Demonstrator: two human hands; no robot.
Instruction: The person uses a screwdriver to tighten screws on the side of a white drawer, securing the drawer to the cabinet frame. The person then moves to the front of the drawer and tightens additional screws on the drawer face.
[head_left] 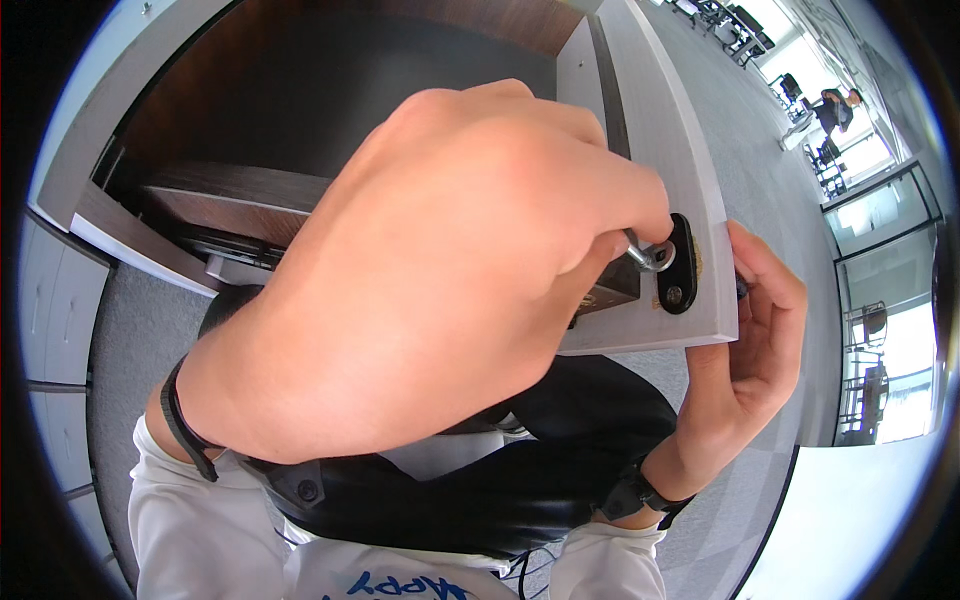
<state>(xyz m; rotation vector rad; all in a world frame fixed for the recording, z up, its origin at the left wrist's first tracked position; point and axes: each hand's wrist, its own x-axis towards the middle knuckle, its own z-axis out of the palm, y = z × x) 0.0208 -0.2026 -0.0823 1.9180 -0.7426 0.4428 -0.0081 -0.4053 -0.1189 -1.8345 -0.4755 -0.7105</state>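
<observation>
My left hand (450, 260) reaches across the open drawer, its thumb and forefinger pinched on a small silver metal piece (652, 256) with a rounded end. That piece sits against a black oval plate (677, 275) on the inner face of the pale drawer front (665, 130). A screw shows at the plate's lower end. Around the drawer front's outer side curls my right hand (755, 350), closed on its edge. Beside those fingers a bit of a dark round part (741, 286) shows; most of it is hidden.
The drawer's dark bottom (300, 90) and brown side panel (230, 205) lie beyond my left arm, with a black slide rail (225, 245) alongside. White cabinets (60, 320) stand at the left. Far right, a person (832, 110) is near chairs and windows.
</observation>
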